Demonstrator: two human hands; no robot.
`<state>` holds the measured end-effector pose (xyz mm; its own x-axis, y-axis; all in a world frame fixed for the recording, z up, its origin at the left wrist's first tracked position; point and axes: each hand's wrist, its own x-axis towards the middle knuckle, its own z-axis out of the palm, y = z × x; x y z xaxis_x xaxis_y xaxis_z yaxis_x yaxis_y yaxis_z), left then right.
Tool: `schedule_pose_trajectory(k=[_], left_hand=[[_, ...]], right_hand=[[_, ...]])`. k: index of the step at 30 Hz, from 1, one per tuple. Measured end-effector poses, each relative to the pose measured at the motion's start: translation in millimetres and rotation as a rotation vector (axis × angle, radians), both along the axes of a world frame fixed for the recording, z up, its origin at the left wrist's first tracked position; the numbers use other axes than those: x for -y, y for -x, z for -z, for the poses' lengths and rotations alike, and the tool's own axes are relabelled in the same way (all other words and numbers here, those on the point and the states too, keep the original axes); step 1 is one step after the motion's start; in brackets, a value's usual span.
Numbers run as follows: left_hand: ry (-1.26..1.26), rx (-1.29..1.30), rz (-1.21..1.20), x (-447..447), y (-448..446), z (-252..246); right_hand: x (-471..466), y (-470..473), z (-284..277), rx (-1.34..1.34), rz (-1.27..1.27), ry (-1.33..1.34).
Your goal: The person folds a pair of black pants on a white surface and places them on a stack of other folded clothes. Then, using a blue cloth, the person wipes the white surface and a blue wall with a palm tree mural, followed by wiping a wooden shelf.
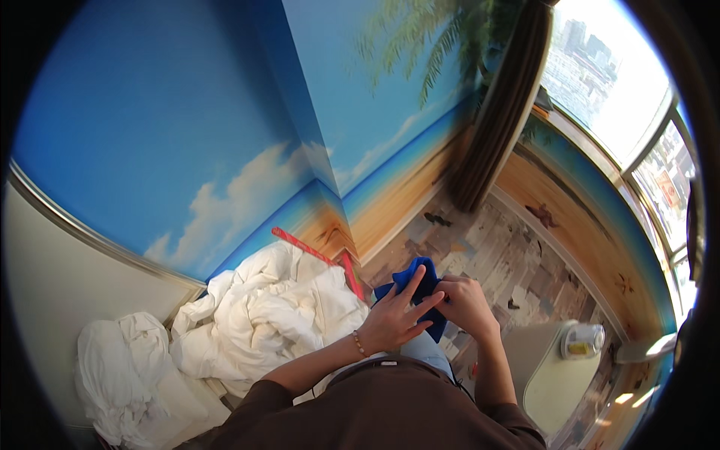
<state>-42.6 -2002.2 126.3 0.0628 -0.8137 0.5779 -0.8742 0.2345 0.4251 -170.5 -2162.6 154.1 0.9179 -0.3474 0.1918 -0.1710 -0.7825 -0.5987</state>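
Note:
Both of my hands are at a royal-blue cloth (426, 265) held out in front of my waist. My left hand (394, 318), with a beaded bracelet at the wrist, lies over it with the fingers spread. Its thumb is hidden, and the cloth appears to be caught between thumb and index finger. On the other side, my right hand (468, 304) pinches the cloth with bent fingers. Part of the cloth hangs below the fingers; its full shape is hidden by my hands.
White bedding (275, 320) lies heaped at the left, beside another white bundle (121, 371). Red strips (301, 246) stick out behind it. At the right, a pale cabinet (554, 365) carries a clear container (585, 341). A dark curtain (498, 118) hangs beside the window (607, 73).

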Motion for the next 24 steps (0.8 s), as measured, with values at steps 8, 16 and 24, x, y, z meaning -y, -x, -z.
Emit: schedule_pose_trajectory(k=[8, 16, 24], left_hand=[[0.059, 0.130, -0.328, 72, -114, -29], [0.250, 0.332, -0.791, 169, -238, -92], [0.569, 0.782, -1.304, 244, -328, -201]], right_hand=[[82, -153, -18, 0.526, 0.181, 0.017], [193, -330, -68, 0.984, -0.054, 0.110], [237, -467, -180, 1.495, -0.075, 0.265]])
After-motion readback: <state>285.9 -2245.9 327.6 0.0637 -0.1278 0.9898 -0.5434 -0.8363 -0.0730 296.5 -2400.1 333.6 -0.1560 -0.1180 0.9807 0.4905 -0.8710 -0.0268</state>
